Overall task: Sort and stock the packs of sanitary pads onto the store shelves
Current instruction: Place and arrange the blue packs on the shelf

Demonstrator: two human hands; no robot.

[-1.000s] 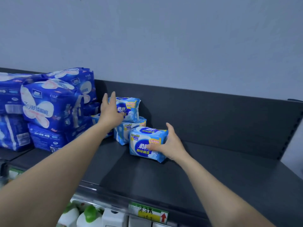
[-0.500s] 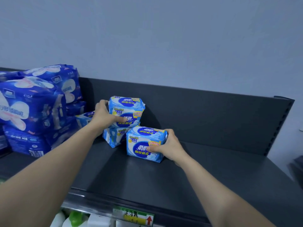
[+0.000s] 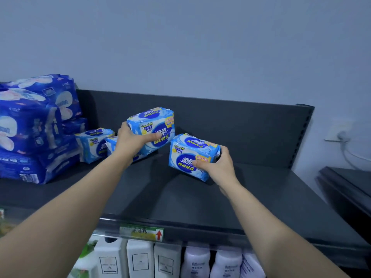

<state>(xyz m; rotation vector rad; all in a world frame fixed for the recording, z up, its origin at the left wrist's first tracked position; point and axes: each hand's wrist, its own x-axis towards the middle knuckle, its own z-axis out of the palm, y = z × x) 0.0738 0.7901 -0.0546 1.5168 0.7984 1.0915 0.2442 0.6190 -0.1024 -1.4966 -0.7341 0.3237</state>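
Nearest you, under the shelf edge and its one price label (image 3: 141,233), stand three white bottles (image 3: 140,259) and two lilac bottles (image 3: 196,261) (another is cut off at the right). On the dark shelf (image 3: 180,197), your right hand (image 3: 218,165) has fingers and thumb wrapped round a light-blue pack, the low pack (image 3: 186,155). It sits mid-shelf, touching the deck or just off it; I cannot tell which. Your left hand (image 3: 132,140) clasps the raised pack (image 3: 154,125), tilted in the air just left of and behind the low one.

Set each pack down flat, printed face toward you, and butt it against its neighbour before you let go; I judge the soft wrapping will slump if it is let go while tilted.

Behind your left wrist are a standing pack (image 3: 92,143) and a half-hidden pack (image 3: 110,144), which makes four light-blue packs. Farther left, the dark-blue packs (image 3: 30,125) are stacked by the back panel (image 3: 241,127); I count at least four.
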